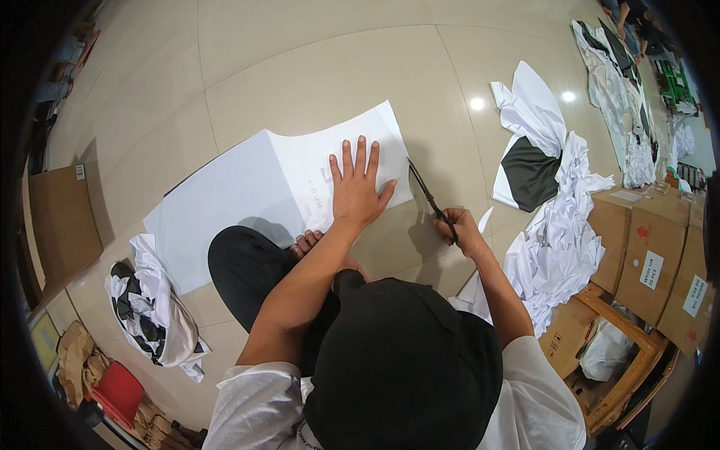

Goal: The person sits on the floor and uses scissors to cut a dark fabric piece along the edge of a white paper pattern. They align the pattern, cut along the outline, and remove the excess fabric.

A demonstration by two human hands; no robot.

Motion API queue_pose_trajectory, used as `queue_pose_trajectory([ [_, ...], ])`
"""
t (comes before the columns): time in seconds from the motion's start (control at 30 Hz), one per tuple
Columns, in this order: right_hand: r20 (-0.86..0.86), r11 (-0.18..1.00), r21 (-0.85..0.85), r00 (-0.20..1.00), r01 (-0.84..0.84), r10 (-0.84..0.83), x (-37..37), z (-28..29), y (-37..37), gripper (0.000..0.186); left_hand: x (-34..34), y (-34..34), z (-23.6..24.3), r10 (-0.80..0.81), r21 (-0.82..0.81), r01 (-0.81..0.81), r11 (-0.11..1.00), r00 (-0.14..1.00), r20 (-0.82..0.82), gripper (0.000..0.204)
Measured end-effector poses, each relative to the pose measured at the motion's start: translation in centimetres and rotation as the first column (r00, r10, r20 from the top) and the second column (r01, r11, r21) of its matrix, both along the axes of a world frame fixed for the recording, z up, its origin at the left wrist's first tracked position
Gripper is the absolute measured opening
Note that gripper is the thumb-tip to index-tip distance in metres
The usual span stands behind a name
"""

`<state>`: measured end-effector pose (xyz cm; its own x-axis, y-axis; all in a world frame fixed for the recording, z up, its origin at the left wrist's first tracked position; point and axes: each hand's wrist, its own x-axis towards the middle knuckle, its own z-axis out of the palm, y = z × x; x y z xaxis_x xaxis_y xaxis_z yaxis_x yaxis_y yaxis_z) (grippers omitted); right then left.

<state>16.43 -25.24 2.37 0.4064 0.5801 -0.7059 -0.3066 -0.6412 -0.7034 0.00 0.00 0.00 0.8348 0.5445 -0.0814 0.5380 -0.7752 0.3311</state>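
Observation:
My left hand (358, 193) lies flat with fingers spread on a white sheet (301, 154), which has faint marks on it; whether it is paper or cloth I cannot tell. Under its left side stretches a larger, bluish-white sheet (214, 199) on the floor. A pair of black scissors (426, 187) is held by the handles in my right hand (461, 231). Their tips reach the right edge of the white sheet. Beside my right wrist, a narrow white scrap (486, 221) rests on the floor.
White cloth (551, 247) is heaped at the right, by a white-and-black piece (531, 172). Cardboard boxes (649, 251) and a wooden frame (630, 360) stand beyond. At left are a black-and-white bundle (154, 304) and a brown carton (66, 221). My bent knee (244, 262) is near the sheets.

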Motion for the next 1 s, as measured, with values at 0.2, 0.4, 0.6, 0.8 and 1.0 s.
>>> queue_pose_trajectory([
  [0.2,0.010,1.000,-0.020,1.000,0.004,-0.003,0.2,0.3,-0.2,0.026,0.3,-0.3,0.0,0.001,-0.012,-0.001,1.000,1.000,0.020,0.089],
  [0.4,0.005,0.999,-0.051,1.000,0.002,-0.002,0.1,1.1,0.7,0.027,0.1,-0.3,-0.1,0.004,-0.017,-0.004,1.000,1.000,0.027,0.089],
  [0.6,0.037,0.998,-0.057,0.999,-0.018,0.020,0.2,0.9,1.8,0.030,0.1,-0.2,0.0,0.005,-0.017,-0.004,1.000,1.000,0.027,0.090],
  [0.8,0.028,1.000,-0.029,1.000,0.007,-0.006,0.1,0.1,2.3,0.030,0.1,-0.1,-0.2,0.001,-0.019,-0.001,1.000,1.000,0.021,0.090],
  [1.0,0.035,0.998,-0.059,0.999,-0.020,0.022,-0.1,1.0,2.6,0.028,0.0,-0.1,-0.1,0.003,-0.016,-0.002,1.000,1.000,0.012,0.090],
])
